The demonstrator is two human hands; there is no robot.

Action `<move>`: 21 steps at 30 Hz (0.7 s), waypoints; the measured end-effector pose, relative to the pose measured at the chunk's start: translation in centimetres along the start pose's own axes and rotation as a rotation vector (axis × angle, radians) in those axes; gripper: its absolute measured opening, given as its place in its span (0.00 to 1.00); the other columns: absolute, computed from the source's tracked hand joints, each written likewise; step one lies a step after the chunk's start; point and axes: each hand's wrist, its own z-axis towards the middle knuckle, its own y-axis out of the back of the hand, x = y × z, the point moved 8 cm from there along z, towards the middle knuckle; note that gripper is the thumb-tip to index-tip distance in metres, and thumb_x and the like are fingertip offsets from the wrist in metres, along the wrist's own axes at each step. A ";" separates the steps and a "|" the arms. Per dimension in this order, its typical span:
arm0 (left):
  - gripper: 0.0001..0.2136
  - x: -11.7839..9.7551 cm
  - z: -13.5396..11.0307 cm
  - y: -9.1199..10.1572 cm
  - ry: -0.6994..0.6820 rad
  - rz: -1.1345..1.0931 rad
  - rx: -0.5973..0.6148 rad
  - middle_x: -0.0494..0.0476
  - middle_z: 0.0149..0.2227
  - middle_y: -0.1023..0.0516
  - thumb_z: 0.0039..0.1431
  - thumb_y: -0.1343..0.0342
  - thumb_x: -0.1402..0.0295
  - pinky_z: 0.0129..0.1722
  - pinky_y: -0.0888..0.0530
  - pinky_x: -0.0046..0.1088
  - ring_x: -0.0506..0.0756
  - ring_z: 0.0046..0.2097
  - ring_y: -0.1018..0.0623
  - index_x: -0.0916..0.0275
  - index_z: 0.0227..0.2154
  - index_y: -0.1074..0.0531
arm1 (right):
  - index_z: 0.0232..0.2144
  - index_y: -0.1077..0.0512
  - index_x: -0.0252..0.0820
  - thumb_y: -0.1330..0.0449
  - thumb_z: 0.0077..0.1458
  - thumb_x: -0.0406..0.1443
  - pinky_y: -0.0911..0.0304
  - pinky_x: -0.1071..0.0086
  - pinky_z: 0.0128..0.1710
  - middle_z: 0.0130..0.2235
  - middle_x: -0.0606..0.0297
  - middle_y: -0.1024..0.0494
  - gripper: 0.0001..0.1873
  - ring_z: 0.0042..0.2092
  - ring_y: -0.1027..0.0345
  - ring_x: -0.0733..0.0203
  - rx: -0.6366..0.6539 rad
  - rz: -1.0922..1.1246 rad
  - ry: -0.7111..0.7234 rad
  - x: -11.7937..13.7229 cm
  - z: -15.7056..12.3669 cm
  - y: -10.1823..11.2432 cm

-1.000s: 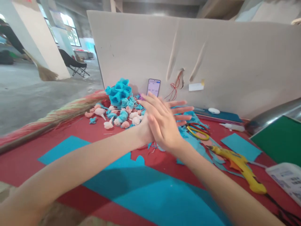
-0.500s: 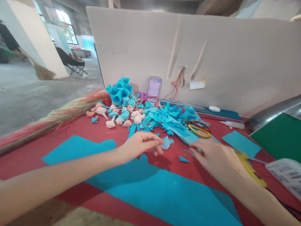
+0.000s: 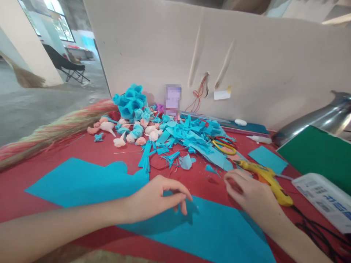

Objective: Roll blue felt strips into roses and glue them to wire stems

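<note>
My left hand (image 3: pixel 164 200) hovers over a large blue crepe paper sheet (image 3: pixel 214 223), its fingers loosely bent and apart with nothing visible between them. To the right, my right hand (image 3: pixel 248 191) is half curled above the red table, near the sheet's right end, thumb apart from the fingers and no object seen in it. Just beyond that hand lies a yellow hot glue gun (image 3: pixel 263 173). Scissors (image 3: pixel 225 146) with yellow and red handles rest on a heap of blue paper strips (image 3: pixel 192 133). A small fringed blue paper piece (image 3: pixel 172 159) lies in front of the heap.
Pink, white and blue paper flowers (image 3: pixel 137 133) pile up at the left back, below a blue bunch (image 3: pixel 131 102). A white power strip (image 3: pixel 322 199), black cable (image 3: pixel 315 233), green board (image 3: pixel 315 160) and metal kettle (image 3: pixel 315 117) stand right. A pale panel (image 3: pixel 150 47) closes the back.
My left hand has come down toward me over the blue sheet. My right hand has shifted slightly, uncovering the glue gun. A fringed blue piece now lies before the heap. The view has turned right.
</note>
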 end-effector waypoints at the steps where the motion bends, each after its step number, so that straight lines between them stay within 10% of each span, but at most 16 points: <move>1: 0.09 -0.2 0.1 0.2 -0.003 0.013 -0.021 0.53 0.26 0.21 0.57 0.52 0.70 0.28 0.30 0.19 0.48 0.27 0.26 0.64 0.32 0.25 | 0.30 0.32 0.37 0.52 0.62 0.42 0.38 0.72 0.26 0.29 0.66 0.28 0.16 0.28 0.33 0.66 -0.007 0.056 -0.027 0.0 0.3 0.4; 11: 0.09 -5.6 2.3 2.9 -0.238 0.112 -0.392 0.52 0.39 0.23 0.49 0.40 0.69 0.42 0.31 0.26 0.52 0.40 0.27 0.62 0.36 0.25 | 0.32 0.39 0.42 0.54 0.61 0.31 0.38 0.81 0.20 0.23 0.72 0.31 0.07 0.20 0.37 0.71 -0.003 0.743 -0.077 4.4 3.8 1.2; 21: 0.05 -10.3 0.9 2.8 -0.768 0.373 -0.471 0.56 0.31 0.22 0.47 0.38 0.73 0.42 0.32 0.34 0.52 0.34 0.27 0.66 0.30 0.23 | 0.37 0.38 0.45 0.53 0.59 0.28 0.37 0.81 0.25 0.28 0.71 0.29 0.08 0.25 0.34 0.70 -0.047 0.837 0.085 6.0 3.8 0.3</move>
